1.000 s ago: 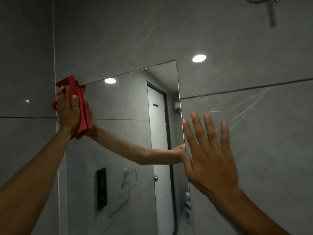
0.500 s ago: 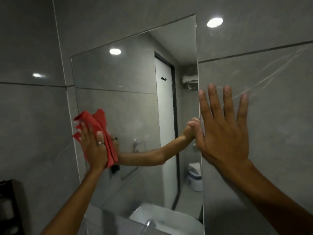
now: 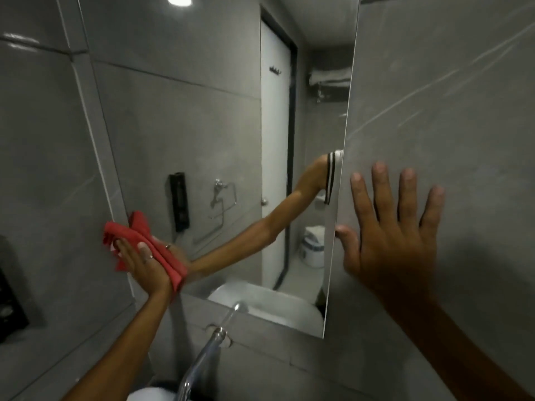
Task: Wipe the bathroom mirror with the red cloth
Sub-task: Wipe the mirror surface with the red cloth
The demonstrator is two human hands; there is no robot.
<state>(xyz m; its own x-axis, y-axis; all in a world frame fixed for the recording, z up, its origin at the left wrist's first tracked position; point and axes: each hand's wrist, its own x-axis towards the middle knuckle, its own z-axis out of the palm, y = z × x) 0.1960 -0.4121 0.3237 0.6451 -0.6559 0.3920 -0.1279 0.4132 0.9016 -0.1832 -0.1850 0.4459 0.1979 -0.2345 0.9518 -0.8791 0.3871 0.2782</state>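
Observation:
The tall frameless bathroom mirror [image 3: 185,117] hangs on the grey tiled wall. My left hand [image 3: 144,263] presses the bunched red cloth [image 3: 139,238] flat against the mirror's lower left corner, palm on the cloth, a ring on one finger. My right hand [image 3: 390,235] lies flat with fingers spread on the grey wall tile just right of the mirror's right edge, thumb almost at the edge, holding nothing. The mirror reflects my arm, a white door and a towel holder.
A chrome tap spout [image 3: 208,351] sticks out of the wall below the mirror, right under my left forearm. A dark shelf or holder [image 3: 11,308] sits at the far left. A white basin rim [image 3: 150,396] shows at the bottom edge.
My left hand has slid the red cloth down the mirror's left side from its top corner to its lower corner. The view has tilted downward; my right hand stays flat on the wall.

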